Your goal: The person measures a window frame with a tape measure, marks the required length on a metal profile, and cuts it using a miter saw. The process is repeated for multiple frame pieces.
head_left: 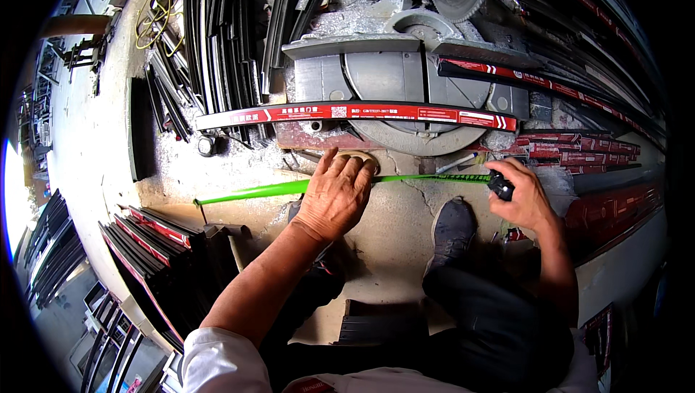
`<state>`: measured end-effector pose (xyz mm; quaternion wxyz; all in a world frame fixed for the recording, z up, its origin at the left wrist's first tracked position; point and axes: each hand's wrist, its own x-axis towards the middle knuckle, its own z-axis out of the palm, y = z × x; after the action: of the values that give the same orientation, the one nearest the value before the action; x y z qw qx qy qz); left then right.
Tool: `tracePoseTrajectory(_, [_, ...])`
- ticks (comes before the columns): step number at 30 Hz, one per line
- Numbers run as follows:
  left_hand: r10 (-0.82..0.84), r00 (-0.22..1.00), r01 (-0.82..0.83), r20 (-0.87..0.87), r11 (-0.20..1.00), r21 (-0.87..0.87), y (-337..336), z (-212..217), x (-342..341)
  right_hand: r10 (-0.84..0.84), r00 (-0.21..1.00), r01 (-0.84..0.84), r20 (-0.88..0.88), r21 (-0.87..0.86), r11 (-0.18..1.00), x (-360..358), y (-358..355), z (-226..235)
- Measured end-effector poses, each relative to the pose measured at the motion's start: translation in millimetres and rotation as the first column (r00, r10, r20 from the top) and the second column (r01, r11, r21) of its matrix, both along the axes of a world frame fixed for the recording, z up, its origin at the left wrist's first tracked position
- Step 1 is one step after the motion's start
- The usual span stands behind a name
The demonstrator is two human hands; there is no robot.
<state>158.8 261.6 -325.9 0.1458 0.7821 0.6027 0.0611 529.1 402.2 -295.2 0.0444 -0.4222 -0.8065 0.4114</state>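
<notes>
Saw of grey metal (pixel 391 74), one, has one long red-faced black strip (pixel 355 113) across its front; nearer, one green tape blade (pixel 253 192) runs under the left grip (pixel 336 194) (whether pinched, I cannot tell); the right grip (pixel 525 199) clasps one black case (pixel 499 185).

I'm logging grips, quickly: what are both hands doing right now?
Left hand: fingers bent over the green tape blade; whether they pinch it cannot be told.
Right hand: closed, holding the black tape measure case.
</notes>
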Motion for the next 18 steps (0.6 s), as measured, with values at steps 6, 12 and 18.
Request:
tracePoseTrajectory(6, [0.061,0.995,-0.048,-0.083,0.987,0.151,55,18,-30,0.006,1.000,-0.007,0.020,0.007,1.000,-11,50,25])
tracePoseTrajectory(12, [0.070,0.992,-0.060,-0.110,0.994,0.090,81,14,-42,0.022,1.000,-0.022,0.003,-0.008,1.000,-24,74,19])
tracePoseTrajectory(18, [0.072,0.994,-0.067,-0.087,0.996,0.067,86,9,-50,0.027,0.998,-0.025,0.054,-0.031,0.999,-30,86,13])
